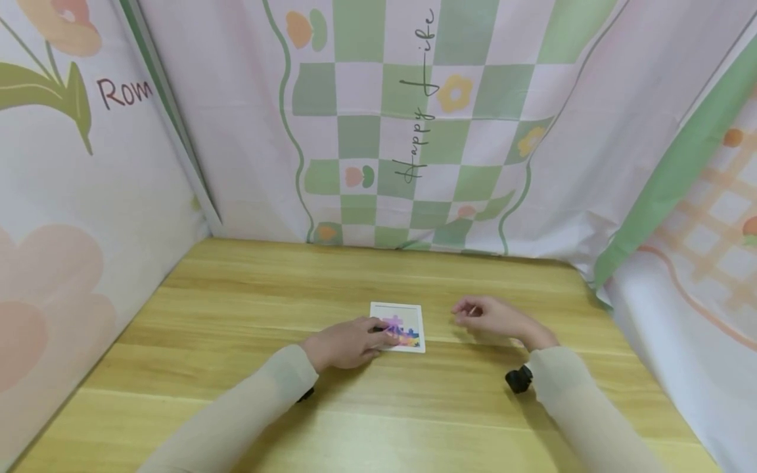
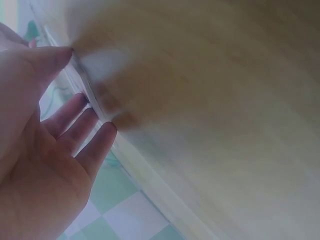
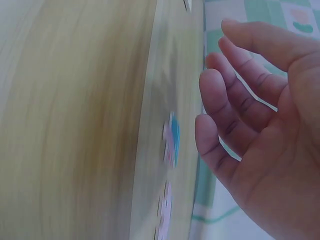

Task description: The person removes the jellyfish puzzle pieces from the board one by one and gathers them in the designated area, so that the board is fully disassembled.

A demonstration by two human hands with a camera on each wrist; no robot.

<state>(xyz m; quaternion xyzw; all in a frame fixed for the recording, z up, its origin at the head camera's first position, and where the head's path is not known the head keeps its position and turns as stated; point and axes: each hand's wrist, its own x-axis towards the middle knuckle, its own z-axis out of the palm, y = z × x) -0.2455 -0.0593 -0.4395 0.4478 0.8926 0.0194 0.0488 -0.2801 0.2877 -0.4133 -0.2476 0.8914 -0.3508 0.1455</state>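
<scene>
A small square puzzle tray point(image 1: 415, 315) with a white border lies on the table, holding jigsaw pieces point(image 1: 408, 335) in purple, blue and yellow. My left hand point(image 1: 349, 341) rests at its left side, fingers over the pieces and partly hiding them. In the left wrist view, the thumb and extended fingertips of the left hand point(image 2: 60, 150) touch down apart from each other. To the right of the tray, my right hand point(image 1: 497, 318) hovers with loosely bent fingers. The right wrist view shows nothing gripped by the right hand point(image 3: 260, 115); blurred pink and blue pieces point(image 3: 171, 140) appear beyond its fingertips.
The wooden table point(image 1: 378, 420) spreads around the tray on all sides. A patterned curtain point(image 1: 414, 131) hangs at its back edge, with more printed cloth at the left and right. A small black device point(image 1: 519, 380) sits at the right wrist.
</scene>
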